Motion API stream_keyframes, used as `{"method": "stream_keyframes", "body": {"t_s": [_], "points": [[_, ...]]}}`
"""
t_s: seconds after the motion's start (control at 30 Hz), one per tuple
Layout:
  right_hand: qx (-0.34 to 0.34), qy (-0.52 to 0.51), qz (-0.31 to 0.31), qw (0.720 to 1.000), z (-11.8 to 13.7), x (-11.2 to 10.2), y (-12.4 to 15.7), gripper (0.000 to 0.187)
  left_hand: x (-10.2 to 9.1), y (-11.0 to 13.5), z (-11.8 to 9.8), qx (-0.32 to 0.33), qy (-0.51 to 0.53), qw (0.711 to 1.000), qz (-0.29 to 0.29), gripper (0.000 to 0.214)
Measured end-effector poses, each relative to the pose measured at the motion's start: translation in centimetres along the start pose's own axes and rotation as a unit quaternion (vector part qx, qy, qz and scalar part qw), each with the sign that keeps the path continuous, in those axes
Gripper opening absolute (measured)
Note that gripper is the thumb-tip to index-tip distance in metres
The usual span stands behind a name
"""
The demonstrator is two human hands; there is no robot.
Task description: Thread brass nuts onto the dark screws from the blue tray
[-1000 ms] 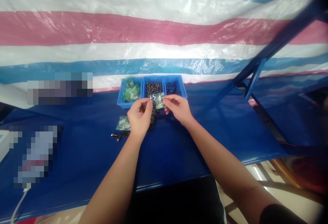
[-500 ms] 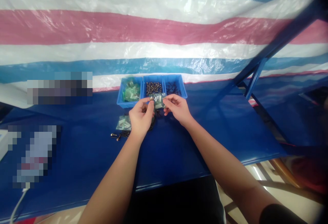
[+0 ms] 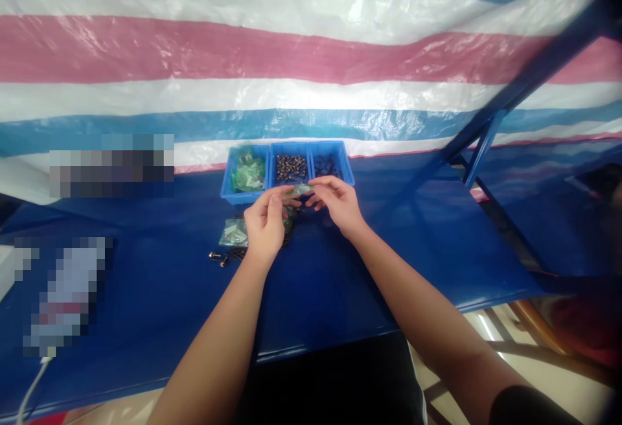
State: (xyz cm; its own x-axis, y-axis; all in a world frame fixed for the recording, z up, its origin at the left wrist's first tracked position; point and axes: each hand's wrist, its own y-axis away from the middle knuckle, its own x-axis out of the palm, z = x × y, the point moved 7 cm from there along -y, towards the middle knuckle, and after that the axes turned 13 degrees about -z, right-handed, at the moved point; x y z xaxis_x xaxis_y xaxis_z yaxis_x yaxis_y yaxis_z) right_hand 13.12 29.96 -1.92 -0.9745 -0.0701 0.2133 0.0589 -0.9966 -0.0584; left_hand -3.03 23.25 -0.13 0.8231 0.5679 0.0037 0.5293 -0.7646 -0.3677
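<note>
Between my two hands is a small clear plastic bag (image 3: 302,189), seen nearly edge-on; its contents are hard to make out. My left hand (image 3: 266,219) pinches its left end, and my right hand (image 3: 337,201) grips the right end between thumb and fingers. Below my left hand, another small bag with pale pieces (image 3: 234,232) lies on the table. Beside it are several loose dark screws with brassy heads (image 3: 224,258). More dark items are partly hidden behind my left fingers.
Three joined blue bins stand beyond my hands: one with greenish plastic bags (image 3: 249,173), one with brassy metal fittings (image 3: 291,167), one with dark screw-like pieces (image 3: 326,166). A blurred-out object with a white cable (image 3: 34,383) lies left. A blue metal frame (image 3: 486,146) rises right.
The bag between my hands has tilted from facing me to nearly edge-on. My fingers have shifted along its ends, and the right fingers have spread a little beneath it.
</note>
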Motion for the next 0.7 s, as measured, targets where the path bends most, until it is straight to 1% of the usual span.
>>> {"method": "stream_keyframes", "body": {"t_s": [0.1,0.17,0.33,0.53,0.6,0.7], "points": [[-0.009,0.005,-0.022,1.0,0.0,-0.3,-0.1,0.029,-0.4,-0.1,0.0,0.013,-0.042,0.999,-0.025,0.031],[-0.023,0.016,-0.033,0.999,0.1,-0.4,-0.1,0.028,-0.4,-0.1,0.1,0.017,-0.056,0.998,-0.032,0.026],[-0.043,0.021,-0.014,0.999,0.4,-0.1,0.2,0.027,-0.3,-0.2,0.5,0.024,-0.07,0.996,-0.04,0.026],[-0.05,0.03,-0.013,0.998,0.5,0.0,0.1,0.028,-0.4,-0.2,0.7,0.019,-0.074,0.996,-0.052,0.022],[-0.064,0.033,-0.021,0.997,0.7,0.0,0.2,0.028,-0.4,-0.1,0.6,0.012,-0.069,0.996,-0.055,0.022],[-0.097,0.044,-0.043,0.993,1.3,-0.3,0.4,0.03,-0.2,-0.1,0.6,-0.006,-0.043,0.998,-0.042,0.028]]}}
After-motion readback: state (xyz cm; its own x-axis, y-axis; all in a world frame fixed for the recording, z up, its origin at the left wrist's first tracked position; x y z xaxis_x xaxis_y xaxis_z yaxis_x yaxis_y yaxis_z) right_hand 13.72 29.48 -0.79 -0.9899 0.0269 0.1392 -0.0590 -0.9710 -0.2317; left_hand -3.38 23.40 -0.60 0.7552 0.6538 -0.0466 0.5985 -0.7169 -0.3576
